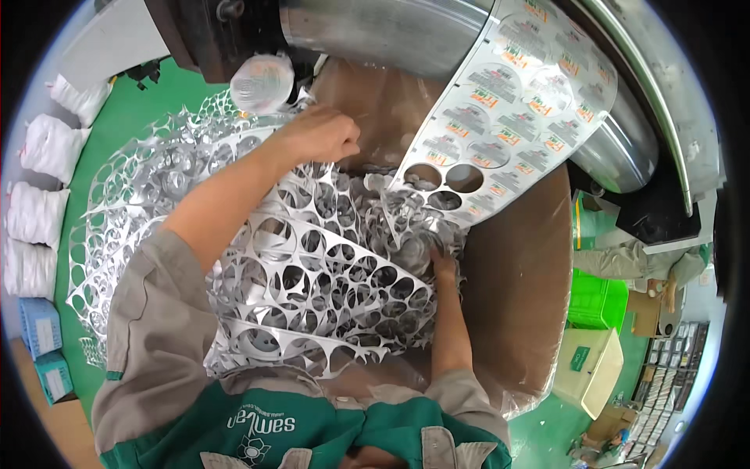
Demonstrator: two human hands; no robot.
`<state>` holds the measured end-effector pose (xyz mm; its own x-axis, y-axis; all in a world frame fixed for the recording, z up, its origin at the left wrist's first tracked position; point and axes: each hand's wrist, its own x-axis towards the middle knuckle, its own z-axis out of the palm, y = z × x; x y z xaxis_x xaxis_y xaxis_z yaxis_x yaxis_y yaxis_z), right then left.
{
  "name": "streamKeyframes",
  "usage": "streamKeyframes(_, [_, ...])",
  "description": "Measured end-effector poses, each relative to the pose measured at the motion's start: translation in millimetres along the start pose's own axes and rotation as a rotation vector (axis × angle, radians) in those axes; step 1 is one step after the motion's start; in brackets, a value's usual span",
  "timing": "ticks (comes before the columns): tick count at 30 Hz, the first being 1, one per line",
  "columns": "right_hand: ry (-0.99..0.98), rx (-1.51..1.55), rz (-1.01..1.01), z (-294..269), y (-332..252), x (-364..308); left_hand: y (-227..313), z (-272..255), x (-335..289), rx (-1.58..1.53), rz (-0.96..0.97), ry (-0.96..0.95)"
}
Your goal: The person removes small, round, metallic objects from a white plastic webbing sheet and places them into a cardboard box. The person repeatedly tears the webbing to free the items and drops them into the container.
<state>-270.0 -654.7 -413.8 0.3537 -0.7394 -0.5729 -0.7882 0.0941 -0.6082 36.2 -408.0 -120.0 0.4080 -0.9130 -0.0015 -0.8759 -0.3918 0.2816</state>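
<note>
Silvery foil scrap [312,270] full of round punched holes fills the space before me and spills over to the left. My left hand [320,134] is closed over its far side, knuckles up; whatever its fingers hold is hidden. My right hand [444,266] reaches down into loose, round foil lids [414,246] at the scrap's right side, its fingers mostly out of sight. Just beyond it hangs a printed foil sheet [488,129], with several holes punched near its lower end. A stack of round lids [262,82] sits beyond my left wrist.
A brown bin [516,289] lined with clear plastic surrounds the scrap on the right. Metal rollers [383,31] cross above. White bundles [48,144] and blue boxes [37,328] line the left. At right are a green crate [595,301], a cream bin [586,371] and another person's arm [625,262].
</note>
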Motion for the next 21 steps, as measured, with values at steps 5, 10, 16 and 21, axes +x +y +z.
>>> streamKeyframes(5, [0.261,-0.154,-0.134,7.6,34.7,26.2,1.1,6.7,3.5,0.017,0.101,0.048])
streamKeyframes(10, [0.094,-0.048,-0.031,14.7,3.5,6.8,2.8,-0.5,-1.5,0.077,0.047,-0.004])
streamKeyframes(16, [0.037,-0.099,0.093,-1.4,-26.6,-18.5,4.2,-2.3,-4.3,0.066,-0.019,-0.035])
streamKeyframes(21, [-0.104,-0.143,-0.345,-36.1,-26.2,-0.5,6.3,-0.6,0.2,0.079,0.086,0.022])
